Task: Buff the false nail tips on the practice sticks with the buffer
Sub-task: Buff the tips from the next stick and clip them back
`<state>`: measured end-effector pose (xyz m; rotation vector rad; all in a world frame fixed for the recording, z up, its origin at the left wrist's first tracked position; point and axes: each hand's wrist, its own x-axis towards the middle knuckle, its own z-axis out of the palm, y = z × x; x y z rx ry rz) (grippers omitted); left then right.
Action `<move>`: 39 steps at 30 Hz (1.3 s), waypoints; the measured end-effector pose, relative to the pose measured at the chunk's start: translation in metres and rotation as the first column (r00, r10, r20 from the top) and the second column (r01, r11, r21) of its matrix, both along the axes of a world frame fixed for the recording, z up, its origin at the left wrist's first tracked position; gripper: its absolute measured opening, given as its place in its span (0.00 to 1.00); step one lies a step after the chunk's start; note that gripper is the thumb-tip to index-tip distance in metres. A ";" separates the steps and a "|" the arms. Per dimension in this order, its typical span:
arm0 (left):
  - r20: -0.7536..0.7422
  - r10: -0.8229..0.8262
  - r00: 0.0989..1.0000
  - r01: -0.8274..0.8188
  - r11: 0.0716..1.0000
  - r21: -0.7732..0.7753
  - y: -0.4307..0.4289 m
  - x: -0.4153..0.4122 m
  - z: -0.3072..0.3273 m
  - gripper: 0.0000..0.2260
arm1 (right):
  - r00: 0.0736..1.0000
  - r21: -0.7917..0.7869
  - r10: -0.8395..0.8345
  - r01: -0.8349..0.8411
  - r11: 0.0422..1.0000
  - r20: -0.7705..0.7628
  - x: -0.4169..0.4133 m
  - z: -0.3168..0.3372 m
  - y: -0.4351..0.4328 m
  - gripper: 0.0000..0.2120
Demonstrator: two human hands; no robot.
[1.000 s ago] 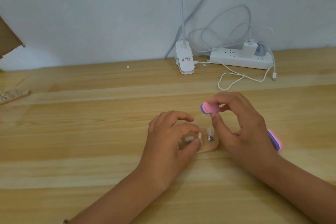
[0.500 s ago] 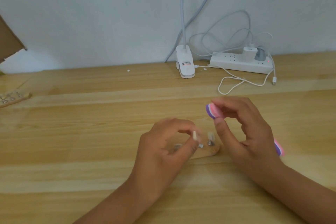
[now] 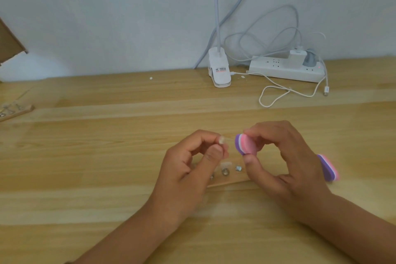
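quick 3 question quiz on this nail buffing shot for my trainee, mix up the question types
1. True or false: the left hand holds the pink and purple buffer.
2. What does the left hand pinch? A) a practice stick with a nail tip B) a charging cable C) nothing
3. Fill in: the power strip lies at the far edge of the table, against the ___.

Key: 1 false, the right hand holds it; 2 A; 3 wall.
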<state>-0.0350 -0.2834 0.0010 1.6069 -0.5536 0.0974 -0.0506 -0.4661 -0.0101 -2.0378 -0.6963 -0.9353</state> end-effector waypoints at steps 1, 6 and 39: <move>-0.012 -0.010 1.000 0.010 1.000 -0.004 0.000 0.000 0.000 0.06 | 1.000 -0.015 0.014 -0.014 1.000 0.000 -0.001 0.000 0.001 0.12; -0.006 -0.030 1.000 0.030 0.999 -0.012 -0.002 0.000 0.000 0.08 | 1.000 -0.034 0.006 -0.005 0.999 0.022 -0.001 -0.002 0.002 0.11; 0.030 -0.084 0.996 0.079 0.987 0.143 0.000 0.002 -0.004 0.11 | 0.999 -0.179 0.037 -0.033 0.983 0.019 0.004 -0.011 -0.002 0.13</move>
